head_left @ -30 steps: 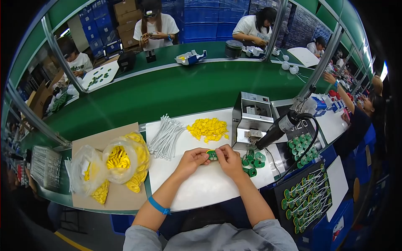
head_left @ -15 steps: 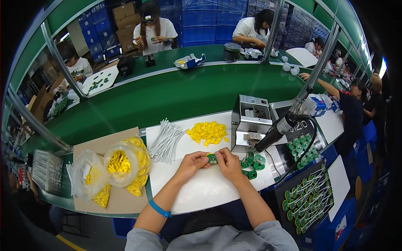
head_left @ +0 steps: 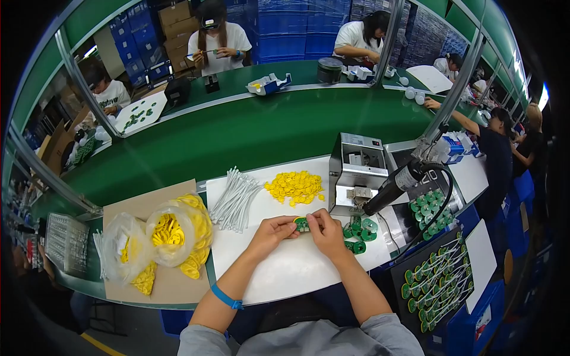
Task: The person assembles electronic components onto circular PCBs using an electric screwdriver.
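Far left on the bench: two clear bags (head_left: 122,270) of yellow discs. Next, a bundle of white cables (head_left: 233,202), lying on the white sheet (head_left: 261,279).

Left hand (head_left: 270,236): thumb and fingers pinch the left side of a small green board (head_left: 303,225) with a yellow edge. The board is between the two hands, above the sheet, nearer than the loose pile of yellow discs (head_left: 295,188). Right hand (head_left: 328,238): pinches the same board from its right side; fine finger placement hidden.

Judgement on handling: grip by the rim, keep pressure light and even from both sides, and keep fingertips off the small parts on the face. Yellow and green should sit flush before either hand eases; a one-sided push may tilt the piece.

Right of the hands: loose green boards (head_left: 369,228), beside a metal machine (head_left: 344,200) and a black cylindrical tool (head_left: 386,193). Farthest right and nearer: wired boards (head_left: 436,285) in rows on a black panel (head_left: 389,288).
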Demonstrator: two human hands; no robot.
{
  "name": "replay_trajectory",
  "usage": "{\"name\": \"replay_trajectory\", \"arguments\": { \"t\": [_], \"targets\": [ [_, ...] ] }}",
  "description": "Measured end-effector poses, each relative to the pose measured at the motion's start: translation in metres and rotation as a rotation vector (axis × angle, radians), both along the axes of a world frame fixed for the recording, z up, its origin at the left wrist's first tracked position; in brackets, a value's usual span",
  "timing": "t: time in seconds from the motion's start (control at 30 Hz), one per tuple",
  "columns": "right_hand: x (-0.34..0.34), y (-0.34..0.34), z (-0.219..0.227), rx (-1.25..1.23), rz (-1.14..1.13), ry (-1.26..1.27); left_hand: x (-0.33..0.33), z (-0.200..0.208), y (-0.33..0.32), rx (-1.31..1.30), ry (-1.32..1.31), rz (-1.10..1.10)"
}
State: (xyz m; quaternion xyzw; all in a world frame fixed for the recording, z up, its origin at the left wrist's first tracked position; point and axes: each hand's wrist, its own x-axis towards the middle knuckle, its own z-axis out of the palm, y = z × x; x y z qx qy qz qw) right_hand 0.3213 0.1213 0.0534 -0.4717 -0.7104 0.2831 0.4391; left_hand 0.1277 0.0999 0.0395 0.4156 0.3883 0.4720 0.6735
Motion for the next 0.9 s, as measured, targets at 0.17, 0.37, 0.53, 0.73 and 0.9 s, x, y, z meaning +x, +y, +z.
{"name": "replay_trajectory", "arguments": {
  "t": [0.17, 0.37, 0.53, 0.73, 0.9],
  "targets": [
    [-0.003, 0.003, -0.006, -0.017, -0.008, -0.012, -0.002, -0.006, 0.004, 0.0, -0.02, -0.014],
    [-0.006, 0.005, -0.009, -0.027, 0.021, -0.003, -0.004, -0.013, 0.004, 0.021, 0.01, 0.01],
    [-0.011, 0.005, -0.014, -0.02, 0.039, 0.033, -0.006, -0.018, 0.005, 0.024, 0.075, 0.001],
    [-0.013, 0.006, -0.016, -0.052, 0.069, 0.052, -0.008, -0.026, 0.006, 0.083, 0.108, 0.022],
    [-0.012, 0.005, -0.021, -0.07, 0.041, -0.012, -0.008, -0.028, 0.006, 0.074, 0.103, 0.027]
  ]
}}
